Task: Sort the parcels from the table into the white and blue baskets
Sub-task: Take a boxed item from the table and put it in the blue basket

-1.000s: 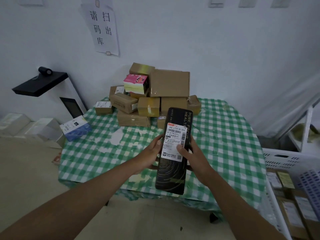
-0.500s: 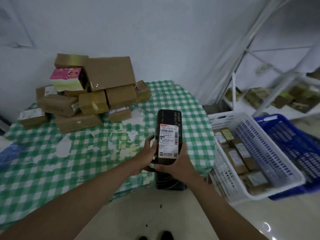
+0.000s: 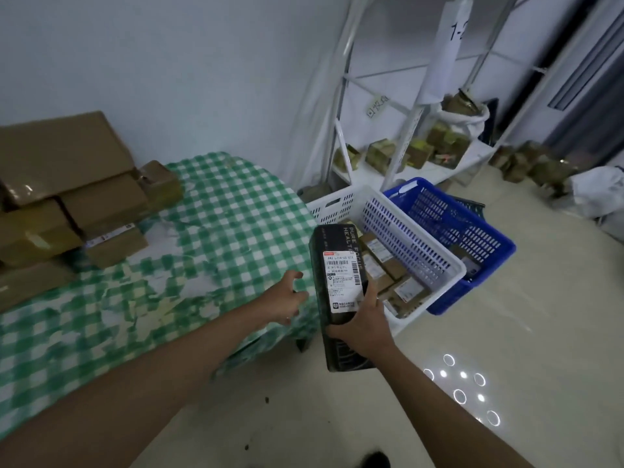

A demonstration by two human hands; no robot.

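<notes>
Head view | right hand [image 3: 363, 324] grips black parcel [image 3: 337, 265] at frame centre, just left of white basket [image 3: 410, 248] | left hand [image 3: 285, 298] loose, fingers spread, empty | blue basket [image 3: 472, 231] behind white one

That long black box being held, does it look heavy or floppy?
Probably stiff: the black box keeps straight edges though the right hand grips only its lower part. Likely fairly light, since one hand carries it; the left hand is off it. Its glossy surface might be slippery.
</notes>
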